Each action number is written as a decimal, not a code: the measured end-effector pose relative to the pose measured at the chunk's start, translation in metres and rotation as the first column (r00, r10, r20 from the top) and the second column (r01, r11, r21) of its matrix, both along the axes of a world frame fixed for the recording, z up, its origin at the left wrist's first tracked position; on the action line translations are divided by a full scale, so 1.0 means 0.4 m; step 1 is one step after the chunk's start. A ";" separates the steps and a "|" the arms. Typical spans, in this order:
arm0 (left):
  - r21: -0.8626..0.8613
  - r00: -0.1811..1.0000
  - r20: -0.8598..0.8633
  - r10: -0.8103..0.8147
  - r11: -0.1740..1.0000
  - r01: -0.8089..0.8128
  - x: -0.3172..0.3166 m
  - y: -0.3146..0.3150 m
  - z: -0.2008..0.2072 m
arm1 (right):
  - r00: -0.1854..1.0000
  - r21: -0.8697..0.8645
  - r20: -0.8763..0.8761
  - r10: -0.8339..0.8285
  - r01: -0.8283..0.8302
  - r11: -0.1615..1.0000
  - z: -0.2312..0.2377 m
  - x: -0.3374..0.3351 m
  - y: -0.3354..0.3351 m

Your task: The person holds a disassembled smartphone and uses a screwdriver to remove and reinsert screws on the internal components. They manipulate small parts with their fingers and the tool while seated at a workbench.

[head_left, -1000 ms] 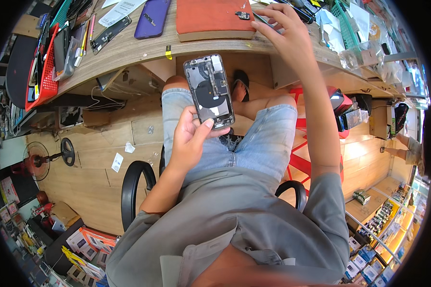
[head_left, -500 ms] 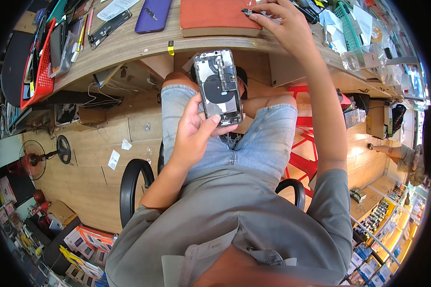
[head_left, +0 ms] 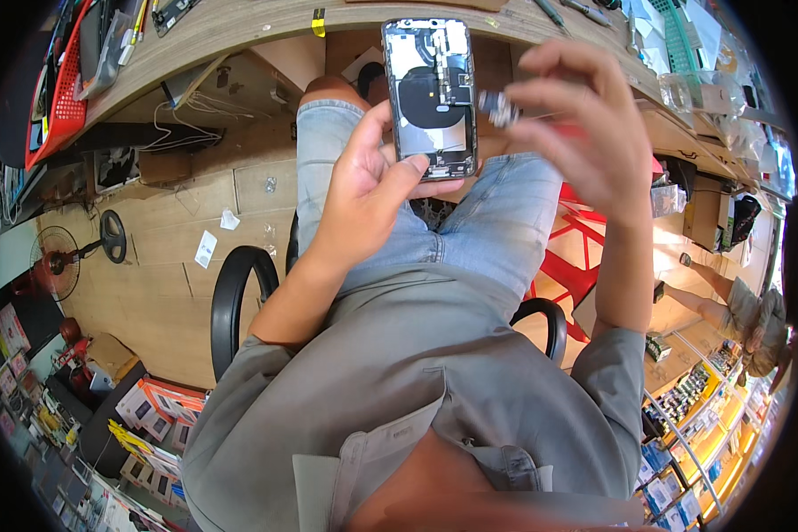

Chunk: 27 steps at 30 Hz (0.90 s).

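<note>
Opened phone (head_left: 430,102) — left grip (head_left: 370,182) clasping it, right grip (head_left: 591,122) pinching blurred part (head_left: 498,108) — white slip (head_left: 206,249), markings illegible.

Swung the bare right hand (head_left: 590,124) down from the thick reddish-orange book (head_left: 443,3) at the top edge, into a blur at upper right of centre. Lifted the small black-and-silver component (head_left: 498,108) off that cover, now up in the air just beside the opened black-framed phone (head_left: 427,93). Raised the phone toward top centre with the left hand (head_left: 368,191), straightening its tilt. Lost the purple rectangular phone case beyond the upper edge. Gained more of a bent-over person (head_left: 754,326) at far right.
</note>
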State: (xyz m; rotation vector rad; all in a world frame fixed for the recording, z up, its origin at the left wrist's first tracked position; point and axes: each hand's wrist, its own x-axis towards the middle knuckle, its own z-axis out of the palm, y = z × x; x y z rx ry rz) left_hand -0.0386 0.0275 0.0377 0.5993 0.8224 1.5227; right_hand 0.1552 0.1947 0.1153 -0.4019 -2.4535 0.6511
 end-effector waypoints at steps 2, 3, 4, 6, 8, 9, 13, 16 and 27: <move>0.033 1.000 0.012 -0.003 0.999 0.003 0.006 -0.002 0.003 | 0.996 0.032 0.061 0.072 -0.074 0.997 -0.001 0.023 -0.050; 0.033 1.000 0.010 -0.009 0.999 0.008 0.008 -0.003 0.005 | 0.993 0.023 0.083 0.081 -0.083 0.996 -0.005 0.028 -0.071; 0.044 1.000 0.011 -0.015 0.999 0.014 0.012 -0.005 0.007 | 0.995 0.001 0.079 0.068 -0.068 0.998 -0.012 0.030 -0.089; 0.056 0.999 0.014 -0.030 0.998 0.029 0.018 -0.010 0.010 | 0.996 -0.002 0.073 0.046 -0.046 0.999 -0.021 0.034 -0.111; 0.064 0.999 0.021 -0.036 0.997 0.035 0.024 -0.015 0.012 | 0.998 0.033 0.049 0.033 -0.035 0.999 -0.027 0.036 -0.122; 0.058 0.999 0.007 -0.040 0.998 0.039 0.026 -0.018 0.012 | 0.998 0.041 0.043 0.039 -0.041 0.998 -0.029 0.037 -0.125; 0.047 0.999 -0.013 -0.049 0.998 0.049 0.032 -0.027 0.014 | 0.999 0.044 0.030 0.034 -0.036 0.998 -0.035 0.041 -0.136; 0.055 0.998 -0.017 -0.052 0.997 0.053 0.033 -0.030 0.017 | 0.999 0.025 0.027 0.037 -0.038 0.999 -0.038 0.040 -0.141; 0.079 0.997 -0.053 -0.061 0.995 0.065 0.040 -0.029 0.033 | 0.998 -0.026 0.058 0.034 -0.032 0.999 -0.024 0.050 -0.143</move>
